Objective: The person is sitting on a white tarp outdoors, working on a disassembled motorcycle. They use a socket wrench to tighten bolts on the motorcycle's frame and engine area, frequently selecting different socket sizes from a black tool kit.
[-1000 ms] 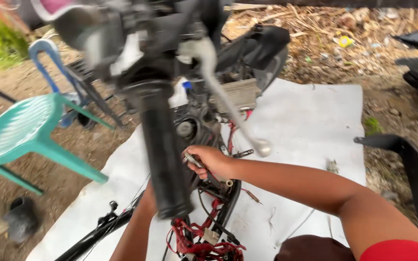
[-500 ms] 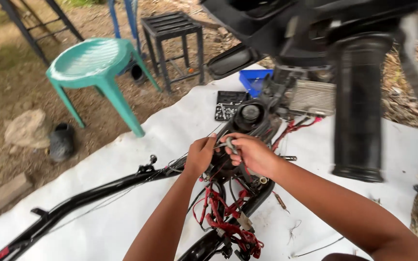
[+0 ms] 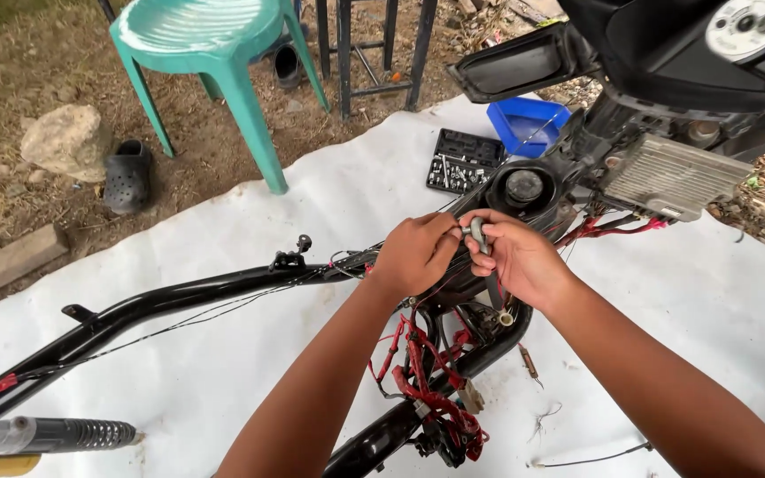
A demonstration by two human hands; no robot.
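Both hands are meeting at centre frame, just above the stripped black motorbike frame (image 3: 223,292). The left hand (image 3: 418,252) and right hand (image 3: 515,261) are each pinching the same small grey connector piece (image 3: 477,234), so each grip is closing together on it w/ thumb and forefinger (the part is mostly hidden by the fingertips, so its exact shape is hard to tell). It is sitting directly in front of the round black housing (image 3: 524,188), at centre-right.

Below the hands, a bundle of red wiring (image 3: 427,381) is hanging along the frame tube toward bottom centre. A ribbed silver metal box (image 3: 670,177) is sitting to the upper right, under the black dashboard w/ round gauge (image 3: 745,26).

Everything is lying on a white sheet (image 3: 683,292) spread over dirt ground. A black socket tray (image 3: 464,161) & a blue plastic tub (image 3: 529,122) are resting near the sheet's top edge. A green plastic stool (image 3: 214,53) is standing at upper left, w/ a black clog (image 3: 128,175) and a pale rock (image 3: 68,142) beside it. A shock absorber spring (image 3: 64,434) is showing at lower left.
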